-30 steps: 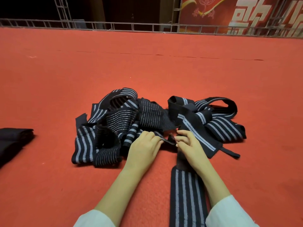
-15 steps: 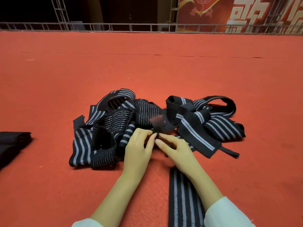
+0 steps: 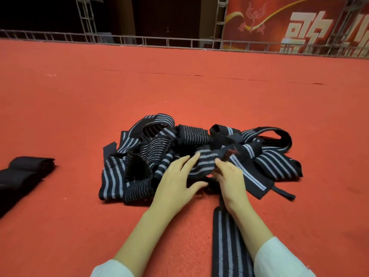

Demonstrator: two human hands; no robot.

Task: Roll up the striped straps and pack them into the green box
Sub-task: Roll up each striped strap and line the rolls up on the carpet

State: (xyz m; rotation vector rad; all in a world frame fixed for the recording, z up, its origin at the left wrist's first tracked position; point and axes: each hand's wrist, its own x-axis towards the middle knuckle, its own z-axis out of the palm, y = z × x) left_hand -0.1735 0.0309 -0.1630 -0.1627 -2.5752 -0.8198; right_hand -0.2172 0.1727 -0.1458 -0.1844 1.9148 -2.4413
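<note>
So both hands are on one striped strap (image 3: 205,161) at the near edge of the pile of straps (image 3: 151,148), which sits in a tangled heap on the red carpet (image 3: 79,96) right in front of me. My left hand (image 3: 175,182) has it between the thumb and fairly straight fingers. My right hand (image 3: 229,176) pinches the same bit with its fingers curled over the edge. A flat striped length (image 3: 225,246) runs under my right forearm toward me; I can't tell if it's the same strap. A black bundle (image 3: 26,168) lies off to my left, well apart.
</note>
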